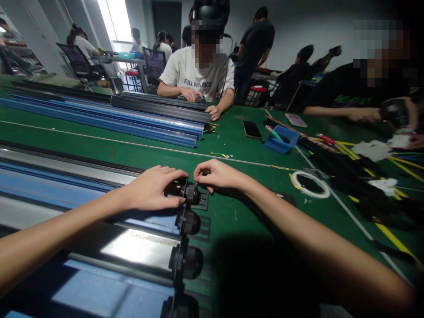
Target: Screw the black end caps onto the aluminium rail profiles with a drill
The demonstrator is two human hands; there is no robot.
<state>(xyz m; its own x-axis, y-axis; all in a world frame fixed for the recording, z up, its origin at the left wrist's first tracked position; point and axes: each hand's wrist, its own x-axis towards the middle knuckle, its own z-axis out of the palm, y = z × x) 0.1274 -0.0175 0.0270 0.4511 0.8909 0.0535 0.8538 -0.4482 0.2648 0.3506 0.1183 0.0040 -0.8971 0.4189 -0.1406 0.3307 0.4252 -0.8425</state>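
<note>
Now the left hand (150, 189) lies curled over a black round end cap (191, 193) on the long metal rail (139, 247), thumb beneath it and fingertips on its top. Just beside it, the right hand (217, 175) pinches its fingertips together near the cap's outer face; what they pinch is too small to tell.
</note>
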